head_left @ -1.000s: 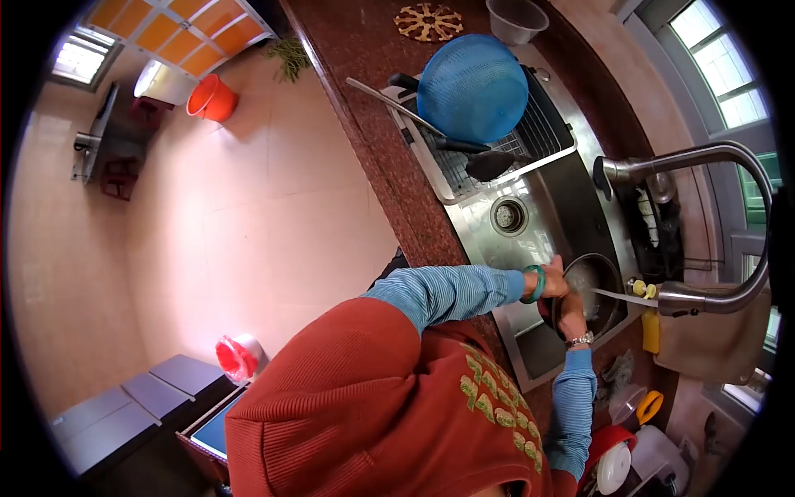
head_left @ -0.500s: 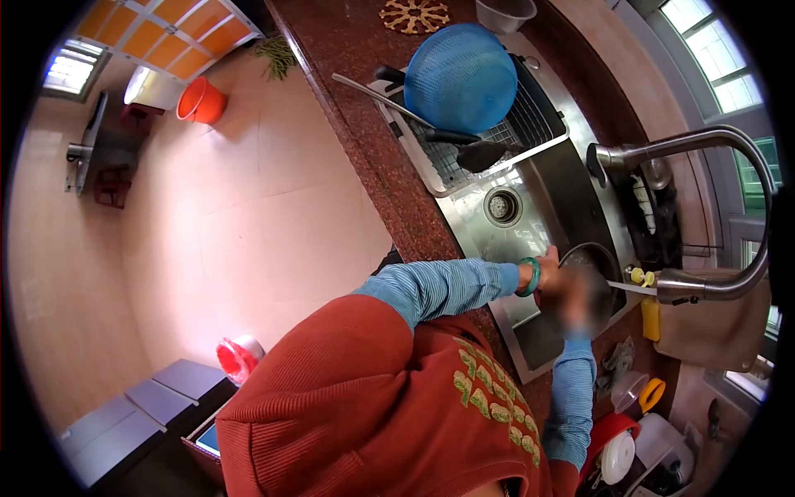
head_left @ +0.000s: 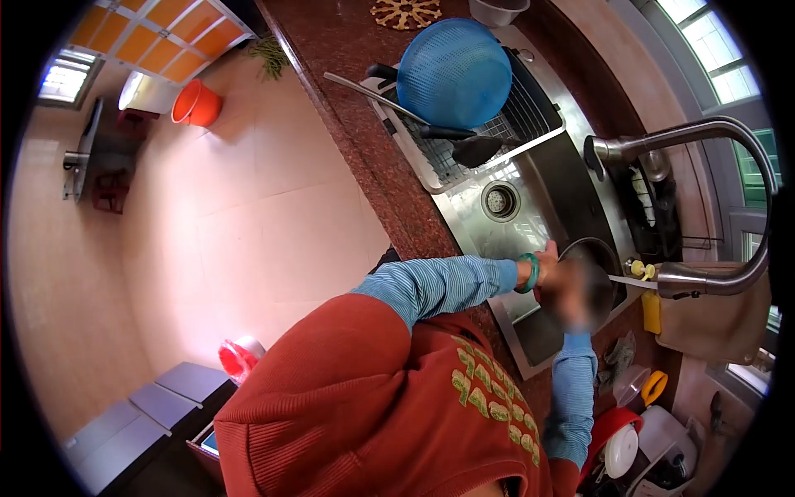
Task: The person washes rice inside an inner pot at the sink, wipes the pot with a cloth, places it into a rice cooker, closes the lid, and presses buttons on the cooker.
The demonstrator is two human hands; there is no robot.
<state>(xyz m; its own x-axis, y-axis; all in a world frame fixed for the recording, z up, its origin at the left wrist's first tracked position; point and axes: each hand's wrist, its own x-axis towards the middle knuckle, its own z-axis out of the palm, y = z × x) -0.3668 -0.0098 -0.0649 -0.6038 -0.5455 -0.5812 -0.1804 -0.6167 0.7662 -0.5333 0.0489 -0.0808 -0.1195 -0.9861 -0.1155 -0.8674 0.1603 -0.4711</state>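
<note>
A dark round pot (head_left: pixel 598 251) is in the steel sink (head_left: pixel 530 308), below the tap's spout, and a pale stream of water runs toward it. My left hand (head_left: pixel 544 267), wearing a green bangle (head_left: pixel 530 273), is at the pot's near side. Its thumb sticks up by the rim and the hand appears closed on the pot. Beside it, my right hand (head_left: pixel 573 308) reaches over the pot from below. A blurred patch covers that hand and most fingers, so its grip and anything in it are hidden.
A curved steel tap (head_left: pixel 729 286) arches over the sink. Across the far basin end sits a dish rack (head_left: pixel 435 178) holding a blue colander (head_left: pixel 455 74) and a black spatula (head_left: pixel 476 151). The drain (head_left: pixel 500 201) lies between rack and hands. A yellow bottle (head_left: pixel 652 313) stands behind the sink.
The whole view has shifted slightly up and left. Both hands stay at the pot, and the water is still running.
</note>
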